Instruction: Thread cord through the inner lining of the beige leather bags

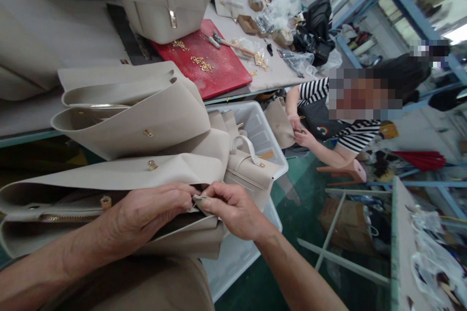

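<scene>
A beige handbag (182, 167) lies with its flap lifted, showing a gold zip and a gold turn-lock. Both of my hands work at the inside edge of its opening. My right hand (233, 209) pinches a small beige tab of the bag between thumb and fingers. Close beside it, my left hand (153, 214) has its fingers bent and closed at the same spot; what they grip is hidden. Just beyond lies a second beige handbag (171, 121) with its mouth gaping.
A white plastic bin (279, 155) holds more beige bags. On the table, a red board (222, 63) carries gold fittings and a hammer (233, 44) beside a standing beige bag (164, 5). A co-worker in striped sleeves (359, 136) handles another beige piece.
</scene>
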The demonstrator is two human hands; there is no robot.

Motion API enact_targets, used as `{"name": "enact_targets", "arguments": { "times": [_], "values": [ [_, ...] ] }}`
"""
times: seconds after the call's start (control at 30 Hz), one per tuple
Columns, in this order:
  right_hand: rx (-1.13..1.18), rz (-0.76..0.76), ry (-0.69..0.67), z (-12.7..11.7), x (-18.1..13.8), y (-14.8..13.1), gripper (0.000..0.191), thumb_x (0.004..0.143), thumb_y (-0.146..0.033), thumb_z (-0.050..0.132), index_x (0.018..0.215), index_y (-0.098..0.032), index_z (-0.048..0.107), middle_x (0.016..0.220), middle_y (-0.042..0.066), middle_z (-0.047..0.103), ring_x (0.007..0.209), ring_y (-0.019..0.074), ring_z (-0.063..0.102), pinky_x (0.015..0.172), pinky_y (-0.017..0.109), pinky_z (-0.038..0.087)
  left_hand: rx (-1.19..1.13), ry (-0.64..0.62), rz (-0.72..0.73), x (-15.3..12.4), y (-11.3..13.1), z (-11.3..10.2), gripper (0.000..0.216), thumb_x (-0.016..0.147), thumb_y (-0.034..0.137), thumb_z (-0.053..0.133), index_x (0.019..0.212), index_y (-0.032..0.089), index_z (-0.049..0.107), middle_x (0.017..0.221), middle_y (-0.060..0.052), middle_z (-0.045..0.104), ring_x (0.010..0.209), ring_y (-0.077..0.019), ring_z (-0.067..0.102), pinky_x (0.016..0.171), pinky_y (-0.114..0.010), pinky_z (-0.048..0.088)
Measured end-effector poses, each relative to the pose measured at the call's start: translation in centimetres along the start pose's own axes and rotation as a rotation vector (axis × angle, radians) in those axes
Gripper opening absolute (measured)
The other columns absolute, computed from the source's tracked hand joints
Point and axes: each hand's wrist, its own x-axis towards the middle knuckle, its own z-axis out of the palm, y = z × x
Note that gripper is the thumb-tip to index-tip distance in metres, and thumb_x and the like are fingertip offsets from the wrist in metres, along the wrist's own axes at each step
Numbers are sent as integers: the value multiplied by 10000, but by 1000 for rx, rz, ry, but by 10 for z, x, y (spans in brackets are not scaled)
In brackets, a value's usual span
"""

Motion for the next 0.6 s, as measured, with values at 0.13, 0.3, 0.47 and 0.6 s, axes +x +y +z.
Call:
{"name": "enact_targets", "arguments": {
  "times": [0.13,0.3,0.47,0.6],
  "values": [
    [-2,-11,13,-1,1,0,238,898,-407,663,807,-187,649,665,-42,523,624,107,412,582,251,308,-15,-24,-75,-1,-3,-1,254,1069,148,524,1159,288,715,1092,-17,806,979,-179,788,839,-203,623],
    [-13,-41,19,1,0,-3,228,910,-390,643,818,-183,667,685,-37,542,633,108,418,595,259,322,2,-42,-87,-1,-5,-3,265,1087,171,516,1221,317,692,1050,16,794,925,-137,776,791,-153,580],
    [-41,-80,41,2,0,-2,218,923,-365,646,832,-176,703,696,-32,579,652,110,452,611,257,342,5,-24,-72,2,-4,-4,273,1063,142,536,1198,328,684,1053,38,795,925,-131,778,821,-138,575],
    [-71,-69,53,1,1,-1,211,931,-356,642,846,-178,715,689,-34,585,641,109,464,606,253,352,47,5,4,4,-3,-2,228,1057,124,527,1111,302,658,1067,16,791,952,-144,779,843,-147,592]
  ]
}}
